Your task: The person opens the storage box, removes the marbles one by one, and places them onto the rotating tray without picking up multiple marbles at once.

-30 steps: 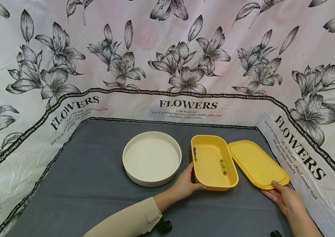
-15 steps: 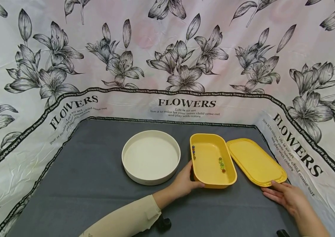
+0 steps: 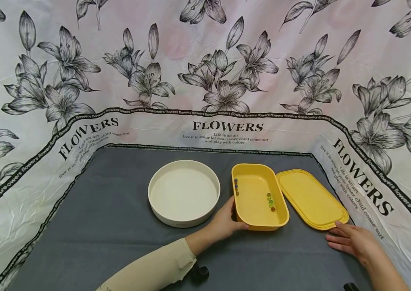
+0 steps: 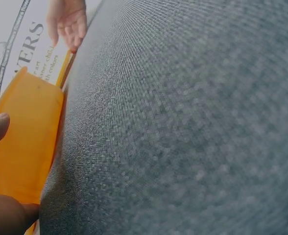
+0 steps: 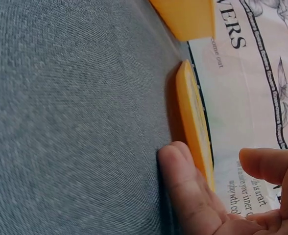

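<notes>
Beads (image 3: pixel 270 200) could spill if the left hand (image 3: pixel 223 220), gripping the yellow box (image 3: pixel 256 186), tilts it. Right hand (image 3: pixel 359 242), fingers extended, holds nothing beside the lid (image 3: pixel 311 198).

Soft, even light, head view mostly sharp. Left wrist view: pale haze near 11 o'clock, grey cloth (image 4: pixel 198 127) blurred toward 4 o'clock. Right wrist view: shadow along the yellow lid (image 5: pixel 194 117), 9 o'clock side.
</notes>
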Demonstrator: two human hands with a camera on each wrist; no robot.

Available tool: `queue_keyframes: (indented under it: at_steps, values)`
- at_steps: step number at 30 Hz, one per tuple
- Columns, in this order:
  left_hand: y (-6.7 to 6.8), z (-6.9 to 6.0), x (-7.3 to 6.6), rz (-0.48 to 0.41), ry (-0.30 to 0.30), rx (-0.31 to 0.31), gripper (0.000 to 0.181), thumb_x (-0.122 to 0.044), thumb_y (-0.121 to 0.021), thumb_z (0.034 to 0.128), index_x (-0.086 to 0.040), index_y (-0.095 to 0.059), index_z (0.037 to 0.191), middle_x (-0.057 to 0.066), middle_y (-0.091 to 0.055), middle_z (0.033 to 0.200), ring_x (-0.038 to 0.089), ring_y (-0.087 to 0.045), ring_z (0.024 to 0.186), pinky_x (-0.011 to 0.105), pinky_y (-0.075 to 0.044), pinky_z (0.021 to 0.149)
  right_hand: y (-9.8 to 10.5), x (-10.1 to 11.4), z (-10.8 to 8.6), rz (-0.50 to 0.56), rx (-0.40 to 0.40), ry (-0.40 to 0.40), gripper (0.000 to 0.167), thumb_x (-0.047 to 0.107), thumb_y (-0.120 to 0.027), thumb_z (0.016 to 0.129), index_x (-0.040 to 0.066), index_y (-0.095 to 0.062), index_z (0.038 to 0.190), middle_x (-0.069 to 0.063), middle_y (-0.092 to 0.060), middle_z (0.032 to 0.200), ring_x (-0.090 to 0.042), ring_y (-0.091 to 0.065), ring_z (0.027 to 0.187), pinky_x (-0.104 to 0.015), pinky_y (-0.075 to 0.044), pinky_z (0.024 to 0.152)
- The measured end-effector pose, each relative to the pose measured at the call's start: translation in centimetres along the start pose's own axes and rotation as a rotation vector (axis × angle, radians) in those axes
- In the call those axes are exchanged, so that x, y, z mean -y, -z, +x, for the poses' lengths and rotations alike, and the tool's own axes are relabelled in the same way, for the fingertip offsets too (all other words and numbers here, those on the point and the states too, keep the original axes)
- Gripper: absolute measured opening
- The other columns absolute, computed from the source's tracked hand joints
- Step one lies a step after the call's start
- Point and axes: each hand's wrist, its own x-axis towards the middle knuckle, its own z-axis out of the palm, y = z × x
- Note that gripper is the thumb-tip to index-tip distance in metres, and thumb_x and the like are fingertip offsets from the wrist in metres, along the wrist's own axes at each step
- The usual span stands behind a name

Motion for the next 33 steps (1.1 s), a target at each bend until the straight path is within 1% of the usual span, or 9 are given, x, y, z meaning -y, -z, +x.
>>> queue_keyframes:
  at_steps: [3, 6, 10, 16, 20, 23, 28, 30, 33]
  values:
    - [0.0, 0.0, 0.0, -0.001, 0.014, 0.007, 0.100, -0.012, -0.089, 0.0814, -0.007, -0.028, 0.160, 0.014, -0.046, 0.156, 0.026, -0.043, 0.146, 0.048, -0.036, 0.121, -0.2, 0.3, -0.3, -0.112, -0.029, 0.001, 0.080, 0.038, -0.045, 0.111, -0.023, -0.011, 0.150, 0.004, -0.074, 0.095, -0.021, -0.077, 0.086, -0.045, -0.063, 0.083]
    - [0.1, -0.2, -0.2, -0.013, 0.027, 0.009, 0.100, -0.012, -0.089, 0.0817, -0.008, -0.027, 0.161, 0.014, -0.046, 0.157, 0.026, -0.044, 0.145, 0.049, -0.037, 0.120, -0.6, 0.5, -0.6, -0.240, -0.058, 0.021, 0.086, 0.041, -0.045, 0.110, -0.021, -0.005, 0.153, 0.006, -0.075, 0.095, -0.017, -0.076, 0.083, -0.043, -0.064, 0.077]
    - [0.4, -0.3, -0.7, -0.038, 0.033, 0.023, 0.102, -0.011, -0.088, 0.0822, -0.007, -0.024, 0.161, 0.015, -0.045, 0.157, 0.028, -0.044, 0.145, 0.050, -0.037, 0.119, -0.9, 0.9, -0.7, -0.374, -0.110, 0.093, 0.089, 0.039, -0.046, 0.110, -0.024, 0.001, 0.152, -0.003, -0.077, 0.100, -0.013, -0.076, 0.080, -0.040, -0.064, 0.073]
    - [0.7, -0.4, -1.5, -0.041, 0.039, 0.045, 0.101, -0.014, -0.087, 0.0838, -0.011, -0.023, 0.161, 0.014, -0.040, 0.160, 0.028, -0.042, 0.147, 0.049, -0.038, 0.119, -1.2, 1.8, -0.6, -0.523, -0.216, 0.180, 0.081, 0.046, -0.049, 0.107, -0.018, -0.027, 0.152, -0.017, -0.073, 0.114, -0.007, -0.072, 0.079, -0.037, -0.064, 0.071]
    - [0.7, -0.4, -1.8, 0.002, 0.060, 0.045, 0.100, -0.020, -0.086, 0.0856, -0.016, -0.022, 0.162, 0.011, -0.040, 0.161, 0.025, -0.043, 0.147, 0.047, -0.042, 0.116, -1.7, 2.3, -0.6, -0.690, -0.237, 0.306, 0.073, 0.049, -0.050, 0.106, -0.012, -0.046, 0.146, -0.027, -0.066, 0.125, -0.004, -0.067, 0.081, -0.030, -0.061, 0.069]
    - [0.9, -0.4, -2.1, 0.010, 0.072, 0.042, 0.098, -0.022, -0.085, 0.0869, -0.018, -0.023, 0.163, 0.010, -0.043, 0.159, 0.025, -0.048, 0.142, 0.046, -0.046, 0.113, -2.4, 2.7, -0.4, -0.807, -0.256, 0.438, 0.063, 0.047, -0.053, 0.106, -0.006, -0.056, 0.140, -0.027, -0.066, 0.127, 0.008, -0.059, 0.084, -0.025, -0.055, 0.067]
    - [1.3, -0.3, -2.7, 0.006, 0.079, 0.035, 0.097, -0.023, -0.084, 0.0876, -0.018, -0.023, 0.163, 0.010, -0.043, 0.159, 0.028, -0.050, 0.141, 0.047, -0.048, 0.110, -3.7, 3.5, -0.4, -0.860, -0.282, 0.621, 0.048, 0.041, -0.059, 0.105, 0.002, -0.066, 0.132, -0.021, -0.070, 0.124, 0.027, -0.041, 0.091, -0.016, -0.051, 0.069]
    - [1.5, -0.3, -2.9, 0.007, 0.063, 0.038, 0.096, -0.023, -0.084, 0.0879, -0.018, -0.025, 0.163, 0.011, -0.044, 0.158, 0.029, -0.049, 0.142, 0.047, -0.049, 0.109, -4.2, 4.1, -0.4, -0.865, -0.275, 0.659, 0.045, 0.040, -0.060, 0.105, 0.005, -0.067, 0.132, -0.019, -0.070, 0.123, 0.023, -0.046, 0.094, -0.014, -0.051, 0.071]
    - [1.9, -0.4, -3.3, -0.001, 0.043, 0.046, 0.093, -0.021, -0.083, 0.0890, -0.018, -0.026, 0.162, 0.012, -0.043, 0.158, 0.032, -0.046, 0.144, 0.049, -0.048, 0.110, -4.7, 5.0, -0.3, -0.889, -0.268, 0.715, 0.041, 0.039, -0.061, 0.104, 0.009, -0.068, 0.130, -0.015, -0.070, 0.122, 0.004, -0.060, 0.100, -0.014, -0.051, 0.073]
